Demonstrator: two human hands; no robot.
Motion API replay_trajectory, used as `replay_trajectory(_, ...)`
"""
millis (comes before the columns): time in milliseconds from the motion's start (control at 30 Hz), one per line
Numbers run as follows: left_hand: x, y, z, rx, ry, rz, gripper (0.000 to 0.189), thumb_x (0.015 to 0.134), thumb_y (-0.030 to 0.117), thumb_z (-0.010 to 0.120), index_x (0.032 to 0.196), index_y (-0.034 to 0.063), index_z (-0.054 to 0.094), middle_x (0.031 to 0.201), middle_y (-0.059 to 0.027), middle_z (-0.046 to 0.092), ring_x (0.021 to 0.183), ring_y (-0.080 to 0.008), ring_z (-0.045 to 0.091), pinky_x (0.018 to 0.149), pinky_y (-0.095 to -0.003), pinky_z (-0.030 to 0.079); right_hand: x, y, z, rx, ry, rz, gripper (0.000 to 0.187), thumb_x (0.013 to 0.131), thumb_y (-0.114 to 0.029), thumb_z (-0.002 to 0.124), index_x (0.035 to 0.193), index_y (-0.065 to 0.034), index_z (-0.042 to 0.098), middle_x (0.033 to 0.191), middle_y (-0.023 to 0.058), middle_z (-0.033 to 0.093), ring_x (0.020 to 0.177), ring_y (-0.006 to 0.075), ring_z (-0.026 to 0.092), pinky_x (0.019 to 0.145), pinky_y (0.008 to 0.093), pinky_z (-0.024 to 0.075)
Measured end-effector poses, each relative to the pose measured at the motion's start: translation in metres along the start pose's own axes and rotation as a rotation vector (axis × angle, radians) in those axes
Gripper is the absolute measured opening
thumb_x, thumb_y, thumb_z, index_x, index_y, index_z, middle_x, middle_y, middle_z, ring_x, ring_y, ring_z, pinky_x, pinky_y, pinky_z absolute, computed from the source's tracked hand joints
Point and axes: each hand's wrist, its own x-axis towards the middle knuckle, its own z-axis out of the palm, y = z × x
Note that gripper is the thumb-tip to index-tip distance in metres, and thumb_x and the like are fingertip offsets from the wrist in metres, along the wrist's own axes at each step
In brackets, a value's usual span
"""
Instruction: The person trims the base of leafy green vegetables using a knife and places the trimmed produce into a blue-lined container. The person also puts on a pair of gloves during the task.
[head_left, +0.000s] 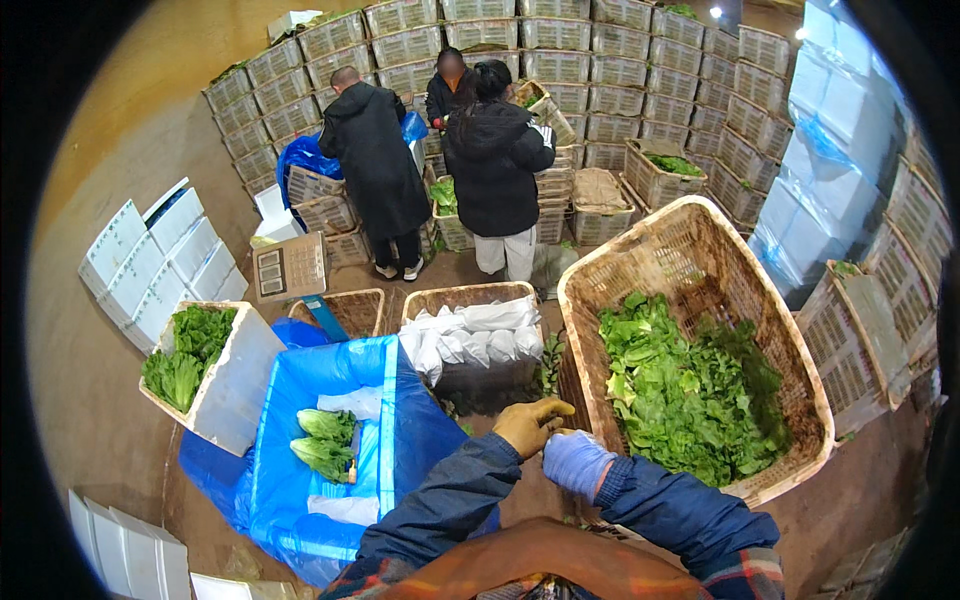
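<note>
My left hand (525, 426), in a yellow-tan glove, is held before my body with its index finger stretched out to the right. My right hand (576, 463), in a pale blue knitted glove, is curled against the left thumb and fingertips. Whether it pinches the yellow glove is hidden. Beside my right arm stands a dirty plastic crate (660, 225), tilted in view, with loose green lettuce leaves (675, 390) inside. To the left, a box lined with blue plastic film (300, 382) holds two lettuce heads (326, 442) and white paper sheets (345, 510).
A foam box (236, 375) of leafy lettuce and a scale display (291, 266) stand left. Ahead, a crate carries white-wrapped bundles (472, 337). Three people (491, 157) work farther off before stacked crates (555, 64). White foam boxes (825, 157) rise at right.
</note>
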Motion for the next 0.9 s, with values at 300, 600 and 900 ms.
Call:
replay_trajectory(300, -0.001, -0.013, -0.003, -0.445, 0.103, -0.278, 0.024, 0.093, -0.001, 0.062, 0.114, 0.0065, 0.072, 0.108, -0.0055, 0.073, 0.094, -0.0122, 0.065, 0.085, -0.0284, 0.053, 0.003, 0.006, -0.035, 0.208, -0.049, -0.056, 0.022, 0.094, -0.025, 0.056, 0.095, -0.0058, 0.067, 0.085, 0.0141, 0.067, 0.074, 0.0357, 0.069, 0.064, 0.0455, 0.0564)
replay_trajectory(600, -0.016, 0.031, -0.018, -0.109, 0.121, 0.114, 0.033, 0.084, 0.001, 0.068, 0.115, 0.0146, 0.072, 0.106, -0.0119, 0.074, 0.096, -0.029, 0.072, 0.083, -0.0372, 0.057, 0.013, 0.013, -0.004, -0.077, -0.274, -0.234, 0.019, 0.089, -0.014, 0.058, 0.089, -0.0069, 0.076, 0.091, 0.0151, 0.073, 0.08, 0.0334, 0.072, 0.066, 0.0445, 0.0569)
replay_trajectory(900, -0.012, 0.022, -0.004, -0.188, 0.122, 0.105, 0.032, 0.087, -0.002, 0.067, 0.116, 0.0087, 0.07, 0.105, -0.0125, 0.074, 0.097, -0.024, 0.072, 0.083, -0.0347, 0.056, 0.025, 0.056, 0.068, 0.741, 0.325, 0.069, 0.032, 0.095, -0.016, 0.057, 0.125, -0.0119, 0.066, 0.128, 0.0131, 0.066, 0.12, 0.0338, 0.059, 0.101, 0.0415, 0.0478)
